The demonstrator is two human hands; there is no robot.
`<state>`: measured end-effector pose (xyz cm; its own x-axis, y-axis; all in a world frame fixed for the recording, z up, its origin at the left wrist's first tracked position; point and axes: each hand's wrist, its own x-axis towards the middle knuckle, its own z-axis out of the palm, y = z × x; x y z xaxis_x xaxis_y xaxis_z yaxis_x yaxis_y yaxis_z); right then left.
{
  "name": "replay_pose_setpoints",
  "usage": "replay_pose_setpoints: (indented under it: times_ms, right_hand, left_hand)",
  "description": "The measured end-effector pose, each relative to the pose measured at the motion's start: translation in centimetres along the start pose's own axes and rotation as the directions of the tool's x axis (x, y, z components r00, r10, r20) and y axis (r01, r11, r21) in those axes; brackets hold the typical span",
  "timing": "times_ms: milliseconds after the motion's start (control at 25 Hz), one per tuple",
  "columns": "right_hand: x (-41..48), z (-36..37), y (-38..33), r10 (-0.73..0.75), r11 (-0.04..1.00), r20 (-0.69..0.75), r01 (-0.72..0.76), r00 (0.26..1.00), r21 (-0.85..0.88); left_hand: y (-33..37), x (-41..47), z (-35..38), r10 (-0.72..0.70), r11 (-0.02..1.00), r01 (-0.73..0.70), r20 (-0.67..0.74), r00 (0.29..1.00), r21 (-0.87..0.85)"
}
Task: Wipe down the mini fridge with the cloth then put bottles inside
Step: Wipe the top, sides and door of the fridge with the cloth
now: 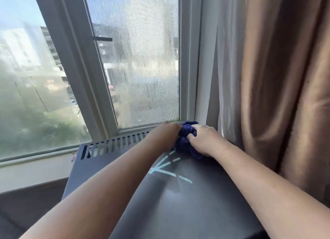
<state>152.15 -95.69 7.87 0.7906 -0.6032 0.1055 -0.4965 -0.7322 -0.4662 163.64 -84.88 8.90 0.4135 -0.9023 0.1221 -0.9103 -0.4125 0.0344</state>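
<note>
Both our hands, left hand and right hand, grip the bunched blue cloth on the fridge top beside the window.

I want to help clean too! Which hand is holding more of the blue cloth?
The right hand, nearer the brown curtain. Its fingers wrap over the bunched blue cloth, while the left hand only touches its window-side edge, on top of the dark fridge.

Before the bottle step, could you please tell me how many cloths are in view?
1: a dark blue cloth bunched between the left hand and right hand at the fridge top's far edge.
</note>
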Motion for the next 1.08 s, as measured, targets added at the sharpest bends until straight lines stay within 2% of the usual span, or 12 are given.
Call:
replay_pose_setpoints:
  times_ms: [160, 400, 680, 920, 1080]
  right_hand:
    - [4.4, 1.4, -0.8, 0.046, 0.999, -0.01, -0.045, 0.999, 0.03]
    - [6.2, 2.0, 0.2, -0.025, 0.997, -0.018, 0.026, 1.0, 0.074]
    - [1.4, 0.2, 2.1, -0.25, 0.967, 0.059, 0.245, 0.967, 0.074]
    - [-4.4, -2.3, 3.4, -0.426, 0.905, 0.151, 0.419, 0.892, 0.074]
    - [-9.2, -2.8, 4.1, -0.523, 0.852, 0.225, 0.511, 0.822, 0.114]
  left_hand:
    - [-2.9, 3.4, 0.7, -0.025, 1.0, 0.025, 0.005, 1.0, -0.003]
    - [-3.6, 3.3, 1.9, -0.101, 0.994, 0.096, -0.09, 0.991, -0.058]
    - [0.8, -2.2, 1.1, -0.247, 0.968, 0.241, -0.102, 0.964, -0.069]
    - [7.0, -8.5, -0.3, -0.35, 0.936, 0.352, -0.073, 0.934, 0.015]
    - [10.3, -14.4, -0.2, -0.343, 0.939, 0.338, -0.134, 0.93, -0.06]
